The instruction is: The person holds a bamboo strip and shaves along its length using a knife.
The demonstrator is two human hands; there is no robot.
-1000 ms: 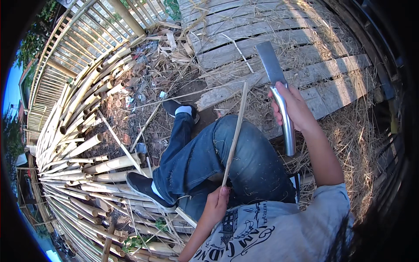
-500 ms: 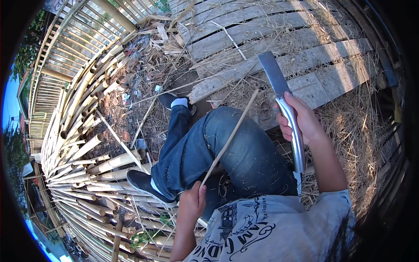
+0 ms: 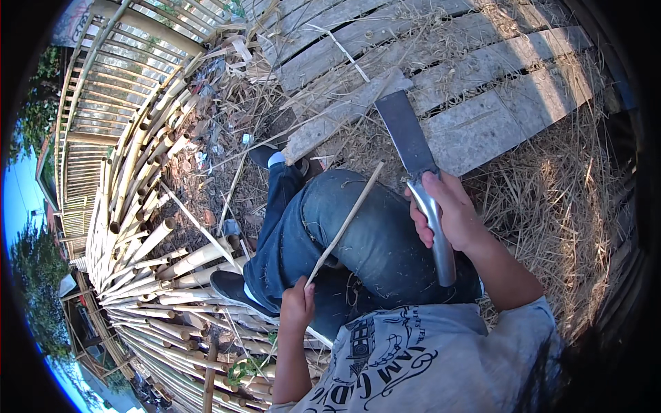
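Observation:
My left hand is closed around the lower end of a thin bamboo strip, which slants up and to the right across my jeans-covered knee. Nothing touches the strip's upper end. In my right hand is a cleaver-like knife with a broad dark blade and a shiny rounded metal handle. The thumb lies along the top of the handle near the blade, and the fingers wrap its side. The blade points up and to the left, beyond the knee and apart from the strip.
Many cut bamboo poles lie fanned out on the left, below a bamboo fence. Weathered wooden planks stretch ahead, strewn with shavings. Dry straw-like shavings cover the ground on the right. A pale strip lies across the planks.
The knife in my right hand has moved left and lower, its blade face turned more into view. My left hand and the strip have shifted slightly left. The view has also shifted.

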